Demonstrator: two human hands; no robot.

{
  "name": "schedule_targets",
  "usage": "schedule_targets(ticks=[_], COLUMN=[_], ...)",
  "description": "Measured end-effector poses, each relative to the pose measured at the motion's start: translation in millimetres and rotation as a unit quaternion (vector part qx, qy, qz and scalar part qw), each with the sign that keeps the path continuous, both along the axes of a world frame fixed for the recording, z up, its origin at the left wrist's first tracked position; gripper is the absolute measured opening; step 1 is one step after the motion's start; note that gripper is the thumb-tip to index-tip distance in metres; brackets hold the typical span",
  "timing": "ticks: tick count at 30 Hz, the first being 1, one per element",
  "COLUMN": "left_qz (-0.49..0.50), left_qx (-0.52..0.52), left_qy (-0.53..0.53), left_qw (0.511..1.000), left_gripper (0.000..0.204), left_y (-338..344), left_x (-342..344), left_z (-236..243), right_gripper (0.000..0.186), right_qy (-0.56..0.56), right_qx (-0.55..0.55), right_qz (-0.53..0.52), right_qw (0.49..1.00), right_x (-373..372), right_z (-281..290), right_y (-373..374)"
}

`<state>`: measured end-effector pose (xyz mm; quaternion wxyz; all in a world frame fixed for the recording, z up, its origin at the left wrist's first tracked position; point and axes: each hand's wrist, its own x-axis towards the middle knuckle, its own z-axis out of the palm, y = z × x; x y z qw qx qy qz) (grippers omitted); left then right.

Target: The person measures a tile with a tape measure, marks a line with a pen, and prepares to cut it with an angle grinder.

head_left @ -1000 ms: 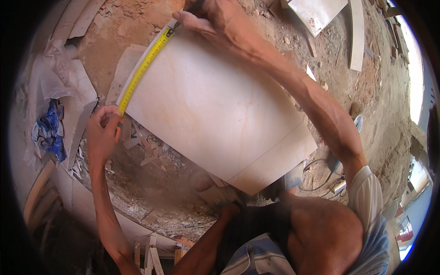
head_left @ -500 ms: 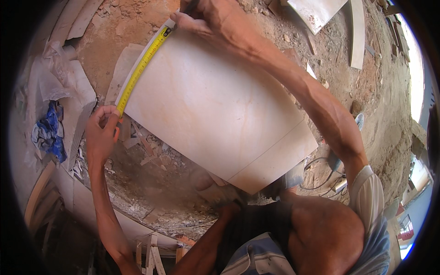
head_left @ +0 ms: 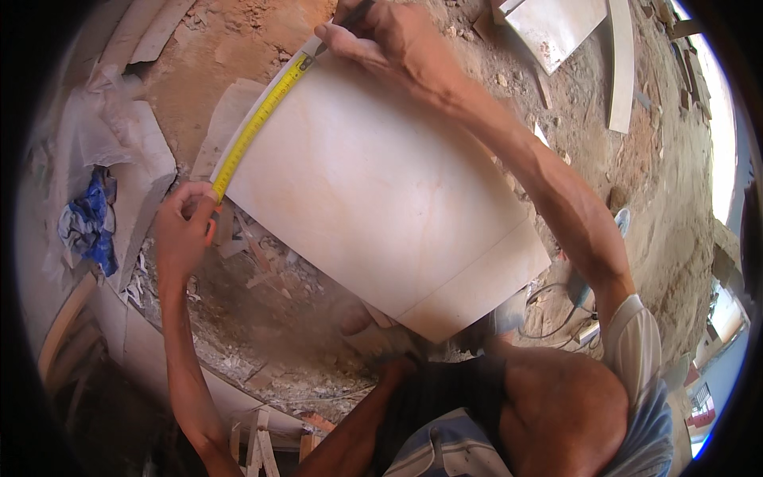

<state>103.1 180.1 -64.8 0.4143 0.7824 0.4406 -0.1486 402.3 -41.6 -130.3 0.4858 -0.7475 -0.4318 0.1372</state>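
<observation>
A large cream tile with faint veins (head_left: 381,191) lies below me, with a thin straight line across its near right part. A yellow tape measure (head_left: 262,115) stretches along its left edge, its metal end near the top corner. My left hand (head_left: 184,226) is closed on the tape's orange case at the lower left corner. My right hand (head_left: 377,44) is at the top corner, closed on a slim dark tool (head_left: 359,14) whose tip is by the tape's end; its fingertips are partly hidden.
A blue crumpled cloth (head_left: 99,215) and torn plastic (head_left: 103,127) lie left. A power tool with a round disc (head_left: 584,290) and cable lies right. Tile offcuts (head_left: 620,63) and rubble surround the sheet, with broken wooden pieces (head_left: 262,445) at the bottom.
The view has shifted a little, so tile, tape and both hands appear slightly further right than half a second ago. Both hands keep their grips and their places on the tile.
</observation>
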Motion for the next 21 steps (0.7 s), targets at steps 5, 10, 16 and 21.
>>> schedule_targets(ticks=[5,10,16,21], left_qz=[-0.015,0.012,0.015,0.013], left_qx=[0.021,-0.008,-0.019,-0.008], left_qy=[-0.017,-0.002,-0.008,-0.024], left_qw=[1.000,1.000,1.000,1.000], left_gripper=[0.023,0.018,0.018,0.018], left_y=[7,-1,-6,-3], left_x=[-10,0,8,1], left_z=[-8,4,9,2], right_gripper=[0.047,0.057,0.048,0.050], right_qy=[-0.009,-0.027,-0.001,-0.059], right_qx=[0.012,-0.071,0.003,-0.058], right_qz=[0.001,0.027,0.010,0.024], right_qw=[1.000,0.997,1.000,0.996], right_x=[-1,1,-3,0], right_z=[-2,3,5,4], right_y=[3,4,1,1])
